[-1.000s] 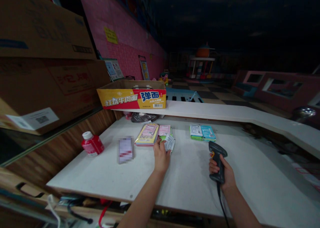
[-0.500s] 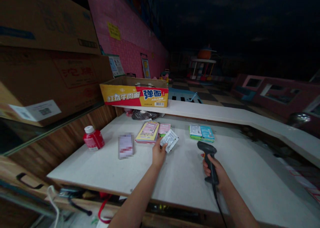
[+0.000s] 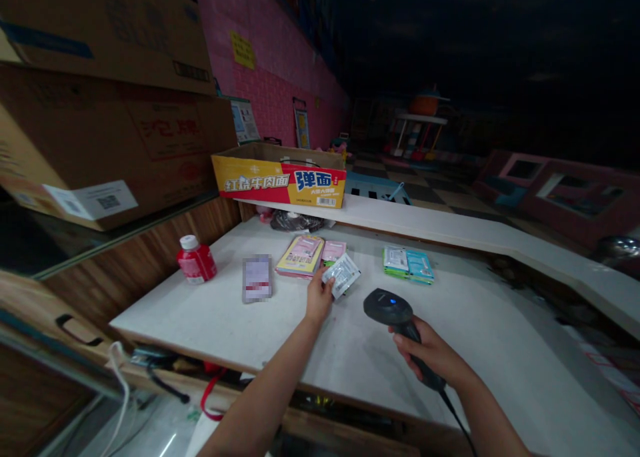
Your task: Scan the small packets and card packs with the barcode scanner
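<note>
My left hand (image 3: 320,297) pinches a small white sachet (image 3: 341,275) and holds it just above the white counter (image 3: 210,317), in front of a stack of pink and yellow packets (image 3: 303,255). A black barcode scanner (image 3: 395,317) is gripped by my right hand (image 3: 433,357); its head is tilted left toward the sachet and a blue light glows on top. The scanner's cord runs back along my right forearm.
Green and blue packets (image 3: 407,263) lie to the right of the sachet. A blurred card (image 3: 257,278) and a red bottle with a white cap (image 3: 197,261) sit on the left. A yellow and red noodle carton (image 3: 280,177) stands on the raised shelf; big cardboard boxes (image 3: 100,110) are stacked at left.
My left hand picked the white sachet up off the packets. My right hand swung the scanner left and tipped its head toward the sachet.
</note>
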